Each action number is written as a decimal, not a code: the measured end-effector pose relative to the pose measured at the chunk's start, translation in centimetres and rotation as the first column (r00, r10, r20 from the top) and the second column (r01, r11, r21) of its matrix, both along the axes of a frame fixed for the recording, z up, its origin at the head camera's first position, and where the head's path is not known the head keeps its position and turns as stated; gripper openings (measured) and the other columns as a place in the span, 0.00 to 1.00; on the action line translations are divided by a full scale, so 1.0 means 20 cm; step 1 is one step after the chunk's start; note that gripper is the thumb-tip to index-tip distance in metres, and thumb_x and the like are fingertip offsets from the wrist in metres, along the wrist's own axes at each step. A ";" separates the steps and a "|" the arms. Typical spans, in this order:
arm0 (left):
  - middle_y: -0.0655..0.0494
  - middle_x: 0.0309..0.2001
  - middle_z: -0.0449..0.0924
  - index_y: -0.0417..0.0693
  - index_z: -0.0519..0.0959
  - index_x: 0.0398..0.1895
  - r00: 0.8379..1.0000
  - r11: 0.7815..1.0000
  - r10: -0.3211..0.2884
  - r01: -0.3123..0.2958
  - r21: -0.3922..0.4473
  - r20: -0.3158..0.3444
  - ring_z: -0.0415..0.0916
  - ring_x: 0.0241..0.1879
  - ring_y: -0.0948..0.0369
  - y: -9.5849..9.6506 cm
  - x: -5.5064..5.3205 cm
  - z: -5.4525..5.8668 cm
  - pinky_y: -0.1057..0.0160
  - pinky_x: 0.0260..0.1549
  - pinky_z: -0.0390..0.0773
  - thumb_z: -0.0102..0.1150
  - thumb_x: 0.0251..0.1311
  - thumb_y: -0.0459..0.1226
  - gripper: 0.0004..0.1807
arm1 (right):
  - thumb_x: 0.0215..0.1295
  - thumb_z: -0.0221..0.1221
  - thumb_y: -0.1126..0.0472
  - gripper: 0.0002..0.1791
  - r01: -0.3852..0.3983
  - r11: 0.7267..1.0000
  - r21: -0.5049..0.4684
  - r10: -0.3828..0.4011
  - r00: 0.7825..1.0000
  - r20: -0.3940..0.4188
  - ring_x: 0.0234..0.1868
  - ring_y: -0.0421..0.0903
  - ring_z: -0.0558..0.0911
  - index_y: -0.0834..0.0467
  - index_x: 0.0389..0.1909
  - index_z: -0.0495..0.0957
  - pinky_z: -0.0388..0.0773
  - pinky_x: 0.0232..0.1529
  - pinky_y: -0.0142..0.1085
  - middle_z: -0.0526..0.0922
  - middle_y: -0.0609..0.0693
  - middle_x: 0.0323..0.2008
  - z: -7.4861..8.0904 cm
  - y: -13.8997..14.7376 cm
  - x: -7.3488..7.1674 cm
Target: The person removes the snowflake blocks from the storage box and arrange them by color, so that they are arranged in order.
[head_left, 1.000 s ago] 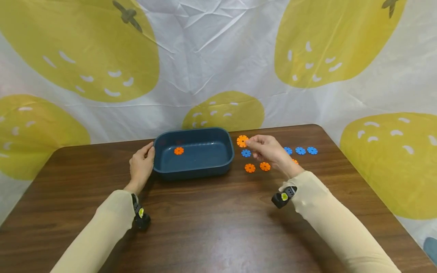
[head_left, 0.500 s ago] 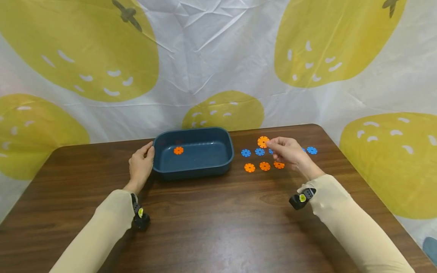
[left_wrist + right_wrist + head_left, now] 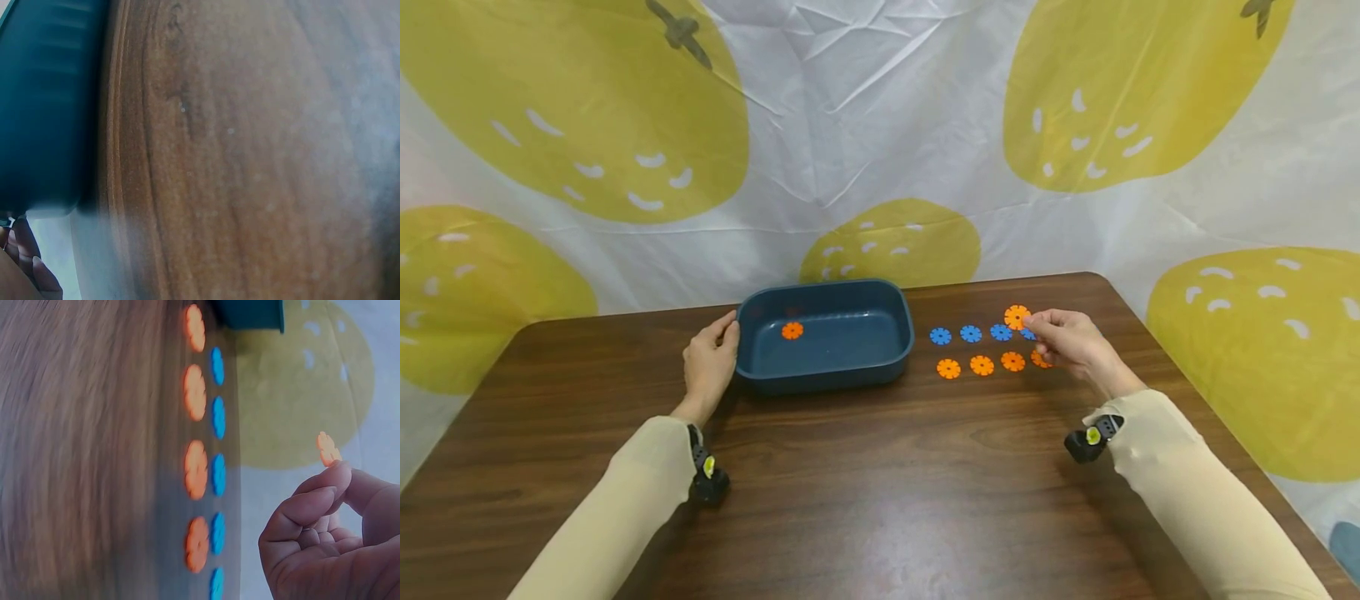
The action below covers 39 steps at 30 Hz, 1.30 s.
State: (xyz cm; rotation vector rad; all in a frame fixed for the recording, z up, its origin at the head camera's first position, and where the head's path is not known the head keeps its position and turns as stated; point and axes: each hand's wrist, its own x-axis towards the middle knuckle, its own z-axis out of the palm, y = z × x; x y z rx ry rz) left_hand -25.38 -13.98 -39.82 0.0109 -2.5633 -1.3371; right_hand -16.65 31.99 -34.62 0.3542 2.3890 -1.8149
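My right hand [image 3: 1078, 346] pinches an orange notched plastic disc [image 3: 1017, 317] between thumb and fingertips, raised over the right part of the table. In the right wrist view the same disc [image 3: 327, 449] juts up from the fingertips. My left hand [image 3: 709, 362] holds the left end of a dark blue rectangular basin [image 3: 827, 381] at its rim. One orange disc [image 3: 792, 331] lies inside the basin, toward its left. Below and behind the right hand lie a row of blue discs [image 3: 971, 333] and a nearer row of orange discs [image 3: 982, 365]; the hand hides part of both rows.
The brown wooden table [image 3: 880, 483] reaches back to a white cloth [image 3: 880, 125] with yellow fruit prints. Its back right corner [image 3: 1093, 279] is close beyond the right hand. In the right wrist view both disc rows run toward the basin [image 3: 253, 314].
My right hand has moved to the right with the orange disc, from beside the basin across the rows, uncovering discs on the left. The left hand and basin have stayed put.
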 end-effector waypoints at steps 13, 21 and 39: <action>0.42 0.57 0.76 0.48 0.72 0.63 1.000 1.000 -0.015 0.015 0.007 -0.005 0.72 0.55 0.46 -0.01 0.00 0.00 0.46 0.51 0.70 0.43 0.70 0.46 0.23 | 0.70 0.51 0.56 0.09 0.041 0.999 0.013 -0.042 0.995 0.093 0.19 0.32 0.72 0.58 0.34 0.72 0.72 0.23 0.24 0.72 0.41 0.19 -0.04 0.19 0.05; 0.42 0.56 0.76 0.47 0.72 0.63 1.000 1.000 -0.013 0.013 0.012 -0.003 0.72 0.55 0.46 0.00 0.00 0.00 0.46 0.52 0.70 0.43 0.70 0.46 0.23 | 0.71 0.49 0.57 0.11 0.055 0.998 0.038 -0.060 0.985 0.164 0.18 0.31 0.72 0.62 0.39 0.70 0.74 0.24 0.23 0.72 0.40 0.18 -0.08 0.28 0.06; 0.41 0.55 0.76 0.48 0.71 0.64 1.000 1.000 -0.017 0.017 0.005 -0.006 0.72 0.54 0.46 -0.01 0.01 0.00 0.45 0.51 0.70 0.43 0.71 0.46 0.23 | 0.72 0.48 0.58 0.13 0.029 0.994 0.109 -0.054 0.971 0.234 0.18 0.32 0.73 0.65 0.40 0.73 0.73 0.23 0.24 0.74 0.41 0.17 -0.10 0.35 0.09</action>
